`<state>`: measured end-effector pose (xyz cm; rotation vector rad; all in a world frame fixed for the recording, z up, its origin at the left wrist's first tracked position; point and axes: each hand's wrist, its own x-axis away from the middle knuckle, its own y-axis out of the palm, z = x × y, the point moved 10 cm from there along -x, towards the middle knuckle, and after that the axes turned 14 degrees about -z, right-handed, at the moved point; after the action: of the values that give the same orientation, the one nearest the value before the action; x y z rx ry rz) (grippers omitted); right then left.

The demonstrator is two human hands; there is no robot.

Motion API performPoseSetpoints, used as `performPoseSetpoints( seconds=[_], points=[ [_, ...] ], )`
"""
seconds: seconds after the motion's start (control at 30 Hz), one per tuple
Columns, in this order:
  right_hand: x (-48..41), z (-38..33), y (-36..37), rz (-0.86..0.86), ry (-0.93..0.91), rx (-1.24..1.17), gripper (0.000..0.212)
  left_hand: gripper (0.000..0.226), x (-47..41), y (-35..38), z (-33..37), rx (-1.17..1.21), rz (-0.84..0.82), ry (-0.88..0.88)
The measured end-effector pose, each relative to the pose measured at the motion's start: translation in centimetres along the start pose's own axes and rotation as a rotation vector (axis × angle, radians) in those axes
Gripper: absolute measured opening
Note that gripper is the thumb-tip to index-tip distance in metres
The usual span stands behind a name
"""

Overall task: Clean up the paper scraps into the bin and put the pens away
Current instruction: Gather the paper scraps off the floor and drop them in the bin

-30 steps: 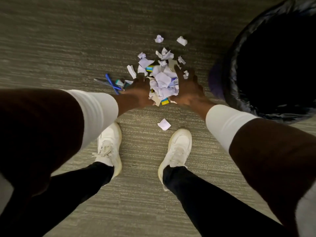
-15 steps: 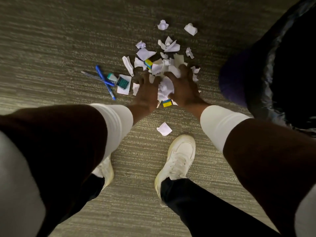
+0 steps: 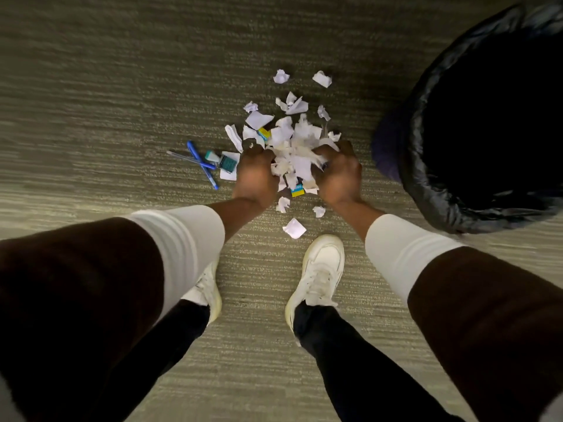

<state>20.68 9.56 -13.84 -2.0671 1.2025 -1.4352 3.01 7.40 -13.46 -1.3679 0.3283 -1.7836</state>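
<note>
A heap of white paper scraps (image 3: pixel 294 147) lies on the carpet ahead of my feet. My left hand (image 3: pixel 255 175) and my right hand (image 3: pixel 338 175) press in from either side, fingers curled around a bunch of the scraps between them. Loose scraps are scattered beyond the heap (image 3: pixel 322 78) and near my shoe (image 3: pixel 294 228). A yellow-and-blue scrap (image 3: pixel 297 191) shows under the bunch. Two blue pens (image 3: pixel 201 163) lie crossed on the floor left of my left hand. The bin (image 3: pixel 426 190), lined with a black bag, stands at the right.
A small teal item (image 3: pixel 228 163) on a white paper and a white-teal eraser-like piece (image 3: pixel 211 156) lie beside the pens. My white shoes (image 3: pixel 320 269) stand just behind the scraps. Striped grey carpet (image 3: pixel 122 86) stretches left and ahead.
My hands spread over the heap, then closed in again and bunched the scraps between them. A few scraps dropped near my wrists. The view shifted so the bin shows more fully.
</note>
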Motion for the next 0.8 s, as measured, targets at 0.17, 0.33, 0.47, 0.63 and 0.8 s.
performPoseSetpoints(
  seconds=[0.17,0.33,0.47,0.63,0.8],
  points=[
    [4.2,-0.3,-4.3,0.056,0.132,-0.13,0.036,0.034,4.0,-5.1,3.0,0.062,0.105,-0.037],
    [9.1,-1.2,-9.5,0.194,0.154,-0.296,0.037,0.036,7.3,-7.9,6.8,0.166,0.158,-0.045],
    [13.2,-1.1,-13.6,0.304,0.127,-0.437,0.033,0.031,9.7,-9.6,10.8,0.277,0.211,-0.034],
    [17.7,0.7,-18.4,0.432,0.143,-0.544,0.032,0.023,12.5,-11.6,17.6,0.373,0.264,0.088],
    [18.9,5.4,-20.8,0.478,0.288,-0.652,0.034,0.021,12.4,-11.0,23.8,0.381,0.166,0.187]
  ],
)
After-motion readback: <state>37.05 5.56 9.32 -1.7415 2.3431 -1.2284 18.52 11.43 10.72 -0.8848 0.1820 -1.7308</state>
